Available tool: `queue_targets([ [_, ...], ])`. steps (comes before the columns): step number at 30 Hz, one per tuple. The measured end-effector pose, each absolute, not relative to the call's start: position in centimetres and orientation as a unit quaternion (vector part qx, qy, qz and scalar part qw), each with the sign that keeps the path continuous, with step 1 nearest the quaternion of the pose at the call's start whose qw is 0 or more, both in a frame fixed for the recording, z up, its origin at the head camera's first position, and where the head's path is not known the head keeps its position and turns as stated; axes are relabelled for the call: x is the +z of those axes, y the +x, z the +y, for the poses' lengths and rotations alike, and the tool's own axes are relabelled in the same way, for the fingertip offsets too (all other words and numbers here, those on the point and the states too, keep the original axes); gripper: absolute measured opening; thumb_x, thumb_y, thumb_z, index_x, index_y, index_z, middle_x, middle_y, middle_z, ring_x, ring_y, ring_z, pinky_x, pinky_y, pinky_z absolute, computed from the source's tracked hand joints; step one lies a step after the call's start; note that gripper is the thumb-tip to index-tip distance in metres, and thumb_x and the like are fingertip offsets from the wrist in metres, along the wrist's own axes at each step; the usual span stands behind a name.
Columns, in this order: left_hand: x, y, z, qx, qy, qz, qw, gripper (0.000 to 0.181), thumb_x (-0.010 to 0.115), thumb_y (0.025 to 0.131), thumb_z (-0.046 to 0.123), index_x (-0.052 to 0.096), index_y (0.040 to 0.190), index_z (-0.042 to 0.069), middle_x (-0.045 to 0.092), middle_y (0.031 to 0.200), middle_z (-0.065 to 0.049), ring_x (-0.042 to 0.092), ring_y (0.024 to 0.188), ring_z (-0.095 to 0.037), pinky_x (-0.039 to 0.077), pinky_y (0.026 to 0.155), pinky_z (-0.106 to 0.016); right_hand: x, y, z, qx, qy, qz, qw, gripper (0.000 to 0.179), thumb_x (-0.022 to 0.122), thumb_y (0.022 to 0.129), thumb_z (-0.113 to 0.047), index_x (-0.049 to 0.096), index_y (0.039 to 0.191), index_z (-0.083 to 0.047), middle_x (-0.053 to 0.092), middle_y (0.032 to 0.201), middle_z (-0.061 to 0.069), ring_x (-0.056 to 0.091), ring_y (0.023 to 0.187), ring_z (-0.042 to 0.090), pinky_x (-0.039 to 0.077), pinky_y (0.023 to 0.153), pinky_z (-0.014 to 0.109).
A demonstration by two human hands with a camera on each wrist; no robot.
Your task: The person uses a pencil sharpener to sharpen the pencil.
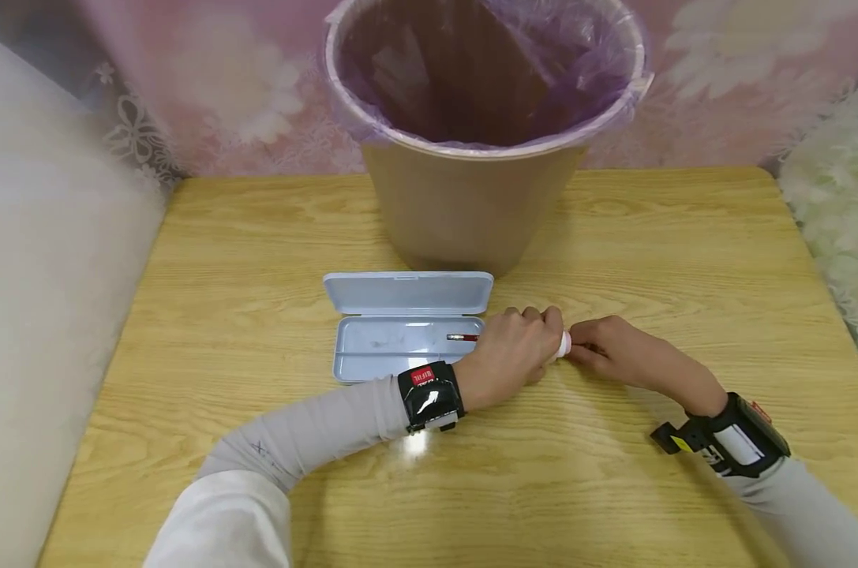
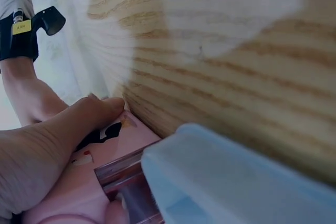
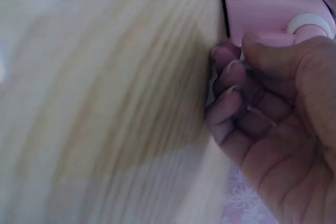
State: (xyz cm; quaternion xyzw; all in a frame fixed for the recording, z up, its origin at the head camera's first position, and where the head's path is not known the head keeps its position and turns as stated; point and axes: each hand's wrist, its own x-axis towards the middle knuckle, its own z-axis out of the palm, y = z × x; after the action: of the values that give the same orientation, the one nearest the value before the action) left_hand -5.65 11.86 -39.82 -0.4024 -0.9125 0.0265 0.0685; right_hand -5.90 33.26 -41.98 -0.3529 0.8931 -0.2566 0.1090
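Note:
My left hand [image 1: 510, 351] grips a pink pencil sharpener [image 2: 79, 177], mostly hidden under it in the head view. Dark cartoon prints and a clear section show on the sharpener in the left wrist view. On its other side, my right hand [image 1: 616, 355] pinches the crank, thumb against curled fingers; the crank's round hub [image 3: 310, 24] has a white ring. Left of my left hand, a dark red pencil [image 1: 464, 338] with a silvery end lies over the open light-blue pencil case [image 1: 372, 347]; its other end is hidden by the hand.
Behind the pencil case stands a tall beige bin [image 1: 471, 213] lined with a purple bag. The wooden table [image 1: 244, 276] meets a pink floral cloth [image 1: 251, 95] at the back and a white surface [image 1: 52, 260] at the left.

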Motion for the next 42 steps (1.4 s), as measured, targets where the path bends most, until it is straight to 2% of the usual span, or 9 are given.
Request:
queue_targets([
  [3,-39.6,-5.7,12.2,0.030,-0.401,-0.914,0.045,0.026,0.071,0.092,0.034,0.054,0.097,0.015,0.061,0.077,0.005,0.061,0.064,-0.010,0.050,0.055,-0.022,-42.1,-5.1,33.3,-0.272,-0.369,0.883,0.101,0.019,0.069,0.094,-0.002,0.073,0.094,-0.020,0.060,0.080,-0.018,0.042,0.067,-0.009,0.039,0.062,0.018],
  [6,-39.6,-5.6,12.4,0.041,-0.396,-0.917,0.042,0.026,0.069,0.094,0.036,0.054,0.098,0.015,0.062,0.078,0.005,0.062,0.066,-0.009,0.050,0.056,-0.022,-42.0,-4.5,33.1,-0.280,-0.382,0.875,0.104,0.019,0.068,0.095,-0.004,0.072,0.094,-0.022,0.057,0.079,-0.020,0.041,0.066,-0.010,0.038,0.062,0.017],
  [12,-39.5,-5.5,12.0,0.059,-0.389,-0.916,0.078,0.019,0.068,0.092,0.030,0.056,0.097,0.017,0.062,0.075,0.007,0.063,0.066,-0.006,0.050,0.055,-0.020,-40.9,-3.4,32.5,-0.260,-0.401,0.872,0.110,0.017,0.066,0.098,-0.007,0.068,0.091,-0.023,0.046,0.076,-0.021,0.038,0.066,-0.011,0.037,0.060,0.016],
  [22,-40.1,-5.5,11.7,0.048,-0.383,-0.915,0.119,0.011,0.066,0.088,0.021,0.057,0.092,0.017,0.059,0.070,0.008,0.060,0.060,-0.006,0.048,0.051,-0.019,-38.8,-2.0,32.5,-0.228,-0.422,0.872,0.102,0.015,0.068,0.095,-0.004,0.075,0.106,-0.010,0.057,0.081,-0.016,0.041,0.069,-0.012,0.040,0.060,0.014],
  [25,-40.1,-5.6,11.7,0.037,-0.384,-0.914,0.122,0.007,0.063,0.088,0.017,0.056,0.090,0.017,0.058,0.068,0.008,0.059,0.059,-0.006,0.046,0.050,-0.019,-38.1,-2.0,32.6,-0.226,-0.431,0.869,0.086,0.015,0.069,0.094,-0.004,0.076,0.106,-0.009,0.058,0.081,-0.015,0.040,0.068,-0.013,0.038,0.059,0.012],
  [29,-40.2,-5.6,11.7,0.042,-0.380,-0.912,0.148,0.003,0.058,0.091,0.015,0.056,0.089,0.017,0.057,0.067,0.008,0.058,0.058,-0.005,0.045,0.049,-0.018,-37.2,-2.5,33.0,-0.240,-0.445,0.862,0.037,0.012,0.070,0.094,-0.006,0.075,0.104,-0.010,0.051,0.079,-0.018,0.035,0.066,-0.013,0.034,0.059,0.007],
  [32,-40.3,-5.6,11.6,0.042,-0.375,-0.911,0.167,0.007,0.056,0.093,0.014,0.056,0.087,0.018,0.056,0.065,0.009,0.057,0.057,-0.004,0.044,0.048,-0.017,-36.5,-3.0,33.1,-0.241,-0.452,0.859,0.018,0.010,0.070,0.095,-0.009,0.075,0.104,-0.011,0.050,0.080,-0.019,0.035,0.066,-0.013,0.033,0.060,0.006],
  [37,-40.4,-5.6,11.7,0.030,-0.379,-0.909,0.168,0.011,0.052,0.096,0.013,0.057,0.086,0.017,0.056,0.065,0.009,0.057,0.057,-0.004,0.044,0.048,-0.018,-35.9,-3.6,33.3,-0.236,-0.452,0.860,0.021,0.010,0.069,0.096,-0.011,0.074,0.104,-0.014,0.053,0.082,-0.020,0.037,0.067,-0.013,0.033,0.061,0.006],
  [42,-40.4,-5.5,11.9,0.036,-0.376,-0.912,0.162,0.010,0.053,0.096,0.014,0.058,0.088,0.017,0.059,0.068,0.008,0.058,0.059,-0.004,0.046,0.049,-0.018,-35.7,-4.3,33.7,-0.261,-0.459,0.849,0.020,0.020,0.074,0.090,-0.004,0.075,0.105,-0.016,0.061,0.085,-0.018,0.043,0.069,-0.010,0.037,0.063,0.008],
])
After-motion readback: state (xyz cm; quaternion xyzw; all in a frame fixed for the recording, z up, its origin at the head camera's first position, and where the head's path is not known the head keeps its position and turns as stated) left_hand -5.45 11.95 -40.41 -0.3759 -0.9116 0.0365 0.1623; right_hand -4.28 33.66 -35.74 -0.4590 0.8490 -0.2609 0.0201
